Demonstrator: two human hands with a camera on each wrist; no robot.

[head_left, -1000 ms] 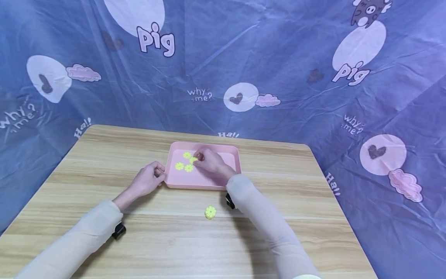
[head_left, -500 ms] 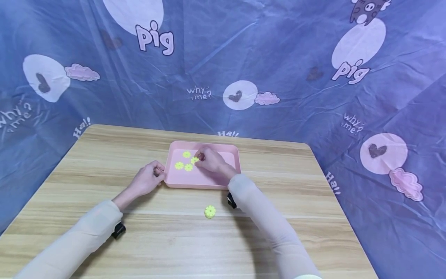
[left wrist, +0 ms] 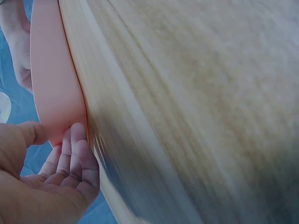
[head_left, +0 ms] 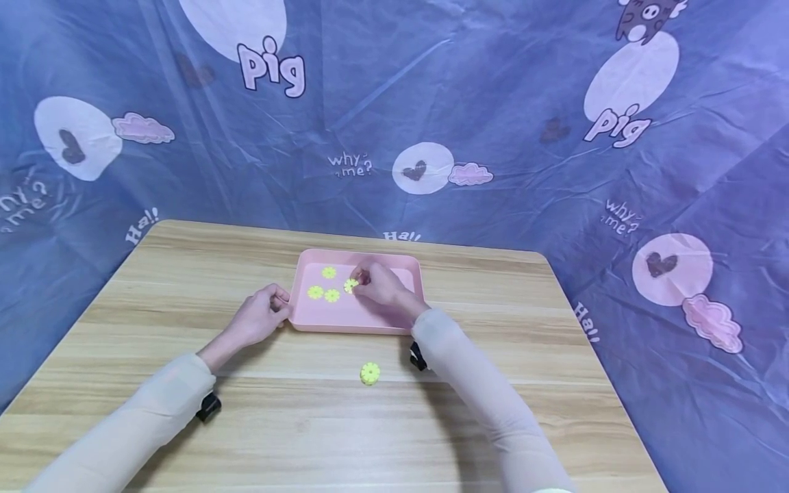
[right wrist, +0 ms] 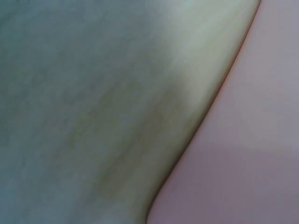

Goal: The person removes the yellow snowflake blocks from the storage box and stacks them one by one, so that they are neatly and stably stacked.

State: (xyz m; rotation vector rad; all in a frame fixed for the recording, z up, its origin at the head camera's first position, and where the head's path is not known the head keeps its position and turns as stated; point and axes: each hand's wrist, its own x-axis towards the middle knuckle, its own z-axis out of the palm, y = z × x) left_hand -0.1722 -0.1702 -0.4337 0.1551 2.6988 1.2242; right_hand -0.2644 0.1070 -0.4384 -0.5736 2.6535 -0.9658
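Gripping the pink tray (head_left: 345,318) by its eight o'clock edge with the left hand (head_left: 261,316); pinching one yellow flower piece (head_left: 351,286) inside, near the middle, with the right hand (head_left: 381,284). Can count three loose flower pieces (head_left: 316,292) within, at eight, nine and ten o'clock from it. See outside, at six o'clock on the desk (head_left: 277,424), apparently stacked flower pieces (head_left: 370,373).
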